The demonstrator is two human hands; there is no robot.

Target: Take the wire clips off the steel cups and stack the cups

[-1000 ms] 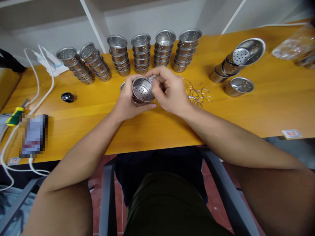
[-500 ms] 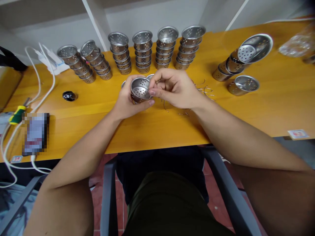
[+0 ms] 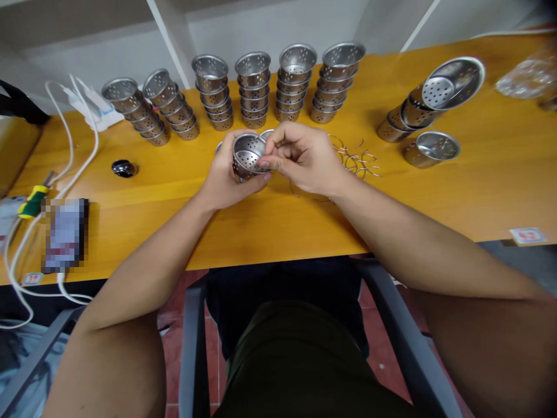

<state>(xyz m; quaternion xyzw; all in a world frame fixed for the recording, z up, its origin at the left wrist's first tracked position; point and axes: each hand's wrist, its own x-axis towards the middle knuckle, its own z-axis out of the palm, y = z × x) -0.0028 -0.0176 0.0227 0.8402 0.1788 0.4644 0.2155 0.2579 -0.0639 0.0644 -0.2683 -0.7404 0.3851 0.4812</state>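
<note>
A small perforated metal cup (image 3: 249,154) is tilted with its mouth toward me, and my left hand (image 3: 224,180) is wrapped round its side. At the cup's right rim, my right hand (image 3: 302,157) has thumb and forefinger pinched together; whatever lies between them is too small to make out. Just behind the held cup, the rims of other metal cups show, mostly hidden by my hands. A loose heap of thin, curved metal wires (image 3: 359,161) lies on the table beyond my right wrist.
Several stacks of perforated cups (image 3: 253,87) line the back of the wooden table (image 3: 261,238). A leaning stack (image 3: 407,119) and a single cup (image 3: 431,150) stand at right. A phone (image 3: 65,235), white cables, a screwdriver (image 3: 33,200) and a black rounded object (image 3: 124,168) lie at left.
My right fingertips have shifted slightly left, further over the cup's rim. My left hand keeps its hold on the cup, and the view has moved a little.
</note>
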